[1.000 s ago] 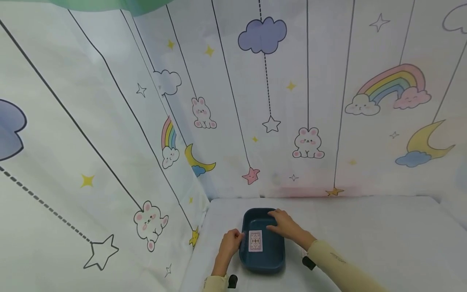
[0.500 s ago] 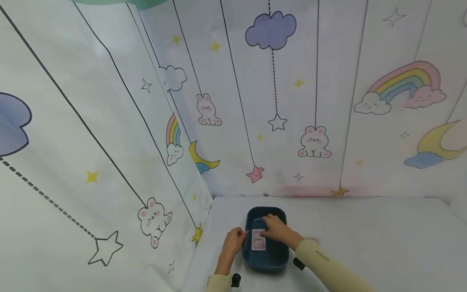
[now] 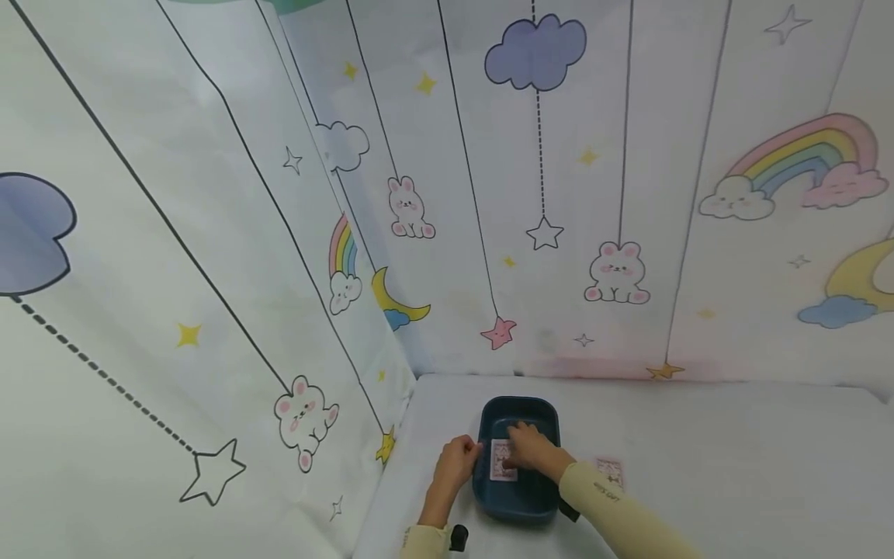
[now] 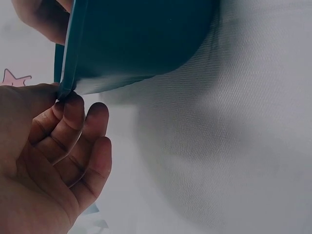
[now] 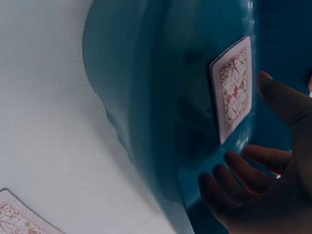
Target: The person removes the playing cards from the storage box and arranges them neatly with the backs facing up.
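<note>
A dark blue plastic tray (image 3: 518, 508) with rounded corners stands on the white cloth. My left hand (image 3: 455, 461) pinches its left rim between thumb and fingertips, as the left wrist view confirms at the tray's edge (image 4: 69, 53). Inside the tray lies a playing card (image 5: 235, 90), patterned back up with a pale border; whether others lie beneath it I cannot tell. Reaching over the right rim, my right hand (image 3: 536, 450) hovers close to the card's right side. Its thumb and fingers are spread and relaxed in the right wrist view, with a gap between them and the card.
Another card (image 3: 610, 470) with the same back lies on the cloth to the tray's right, partly behind my right sleeve (image 3: 608, 501). White curtains (image 3: 447, 256) printed with bunnies, stars and rainbows rise behind and to the left of the table.
My right hand has come down from the tray's far right rim to beside the card inside. The outer card has come into fuller view. My left hand keeps its place on the rim.
</note>
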`<state>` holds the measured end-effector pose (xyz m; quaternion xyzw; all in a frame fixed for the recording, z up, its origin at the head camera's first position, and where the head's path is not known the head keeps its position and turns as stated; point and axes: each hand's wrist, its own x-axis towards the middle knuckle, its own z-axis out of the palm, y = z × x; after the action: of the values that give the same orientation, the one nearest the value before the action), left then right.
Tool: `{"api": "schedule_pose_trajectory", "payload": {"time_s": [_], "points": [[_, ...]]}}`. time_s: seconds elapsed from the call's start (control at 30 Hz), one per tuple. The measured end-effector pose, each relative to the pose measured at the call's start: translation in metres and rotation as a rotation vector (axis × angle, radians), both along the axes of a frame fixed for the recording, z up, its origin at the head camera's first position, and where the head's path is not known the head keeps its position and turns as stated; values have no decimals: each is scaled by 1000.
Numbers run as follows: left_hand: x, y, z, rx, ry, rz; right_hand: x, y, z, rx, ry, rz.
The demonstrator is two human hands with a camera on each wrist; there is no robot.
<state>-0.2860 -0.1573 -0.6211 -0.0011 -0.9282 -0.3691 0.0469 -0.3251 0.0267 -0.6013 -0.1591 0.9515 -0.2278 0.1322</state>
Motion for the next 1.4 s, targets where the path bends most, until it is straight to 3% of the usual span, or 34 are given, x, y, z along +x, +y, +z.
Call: {"api": "schedule_pose_trajectory", "payload": {"time_s": [0.1, 0.13, 0.4, 0.6, 0.9, 1.17, 1.4], "points": [[1, 2, 0, -14, 25, 5, 0, -1, -3, 17, -1, 5], [3, 4, 5, -14, 19, 4, 0, -1, -5, 24, 0, 5], [3, 3, 8, -29, -29, 14, -1, -7, -13, 113, 18, 5], [6, 5, 14, -34, -26, 8, 2, -9, -13, 131, 49, 15], [5, 5, 12, -42, -12, 8, 1, -11, -13, 136, 64, 8], [6, 6, 5, -26, -42, 5, 2, -7, -18, 135, 47, 5], [7, 3, 12, -51, 56, -24, -3, -8, -22, 174, 122, 23]]}}
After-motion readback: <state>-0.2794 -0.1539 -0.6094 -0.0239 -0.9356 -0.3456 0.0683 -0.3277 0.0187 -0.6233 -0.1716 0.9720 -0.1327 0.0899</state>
